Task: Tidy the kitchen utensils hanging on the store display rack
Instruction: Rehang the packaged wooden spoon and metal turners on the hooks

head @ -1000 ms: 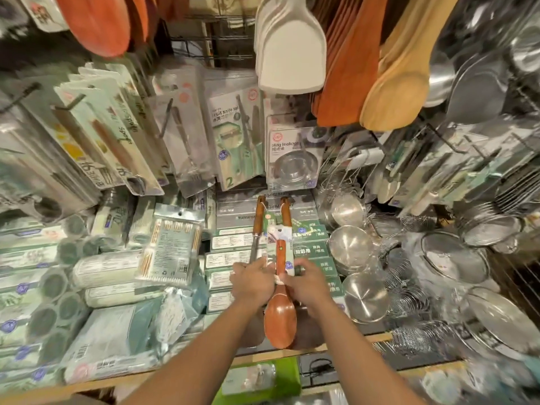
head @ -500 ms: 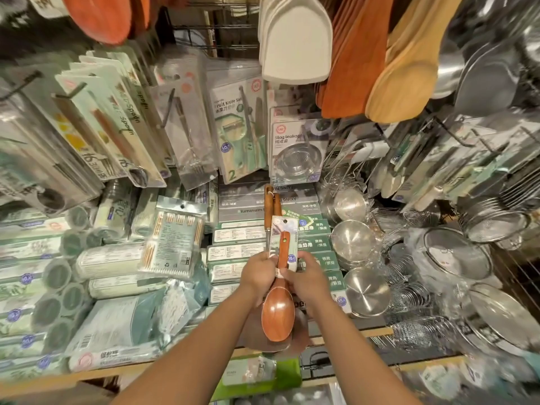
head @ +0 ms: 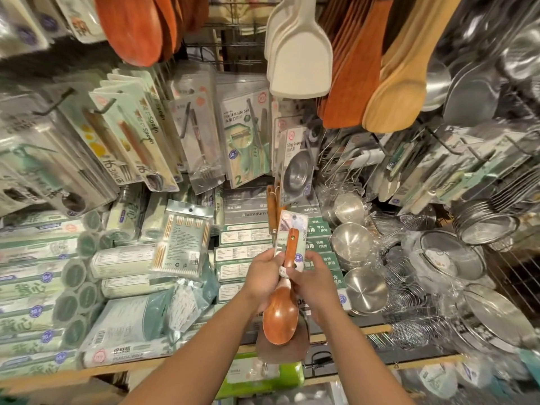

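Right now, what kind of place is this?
Likely a shop's kitchenware aisle: carded green "Fruit Knife Set" packs hang on hooks, round "10" price stickers mark goods, and stacked steel bowls fill the shelf.

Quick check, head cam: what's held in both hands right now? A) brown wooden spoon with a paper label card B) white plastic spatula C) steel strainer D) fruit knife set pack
A: the left hand and the right hand both pinch the handle of the brown wooden spoon at its paper label card; the bowl hangs below them.
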